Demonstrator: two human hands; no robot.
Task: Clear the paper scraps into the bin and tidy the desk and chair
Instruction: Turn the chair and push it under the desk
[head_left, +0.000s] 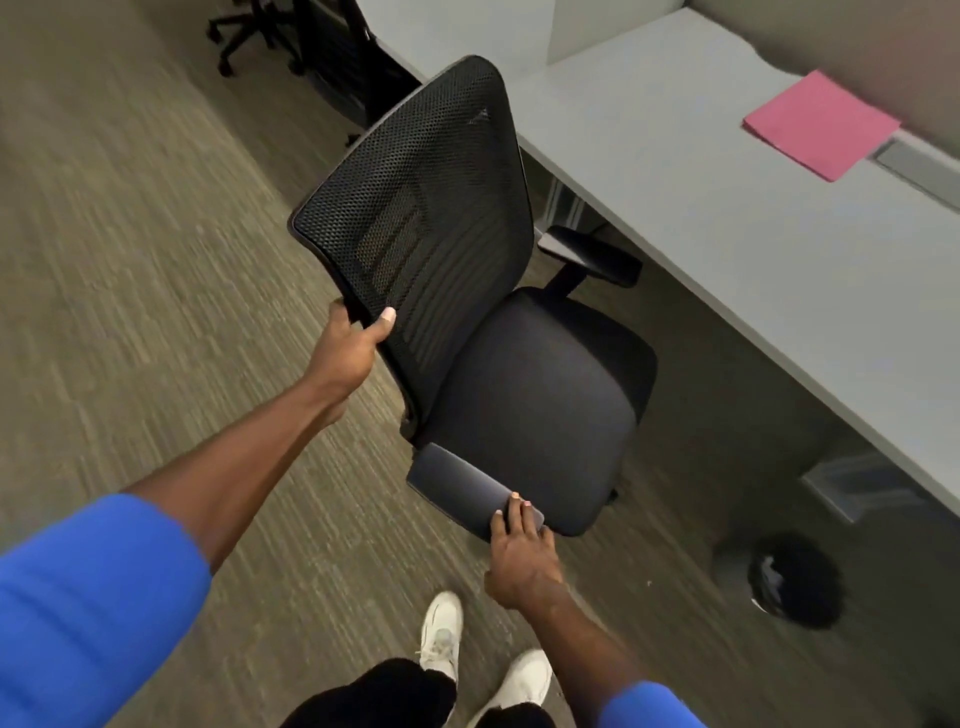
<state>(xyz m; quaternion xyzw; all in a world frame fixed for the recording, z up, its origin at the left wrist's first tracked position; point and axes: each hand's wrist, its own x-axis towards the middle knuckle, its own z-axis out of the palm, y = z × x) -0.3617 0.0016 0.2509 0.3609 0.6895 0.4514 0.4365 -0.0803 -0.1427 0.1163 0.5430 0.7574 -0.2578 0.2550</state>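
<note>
A black office chair (524, 395) with a mesh back stands on the carpet beside the grey desk (727, 249), its seat facing the desk. My left hand (353, 343) grips the left edge of the mesh backrest. My right hand (522, 561) rests on the front end of the near armrest (457, 480), fingers laid over it. A pink folder (821, 127) lies on the desk at the far right. A round black bin (795, 582) with scraps inside sits on the floor under the desk.
A second black chair (291, 36) stands at the top left, further along the desk. A grey desk leg foot (862, 486) stands under the desk near the bin. Carpet stretches to the left. My white shoes (441, 634) are at the bottom.
</note>
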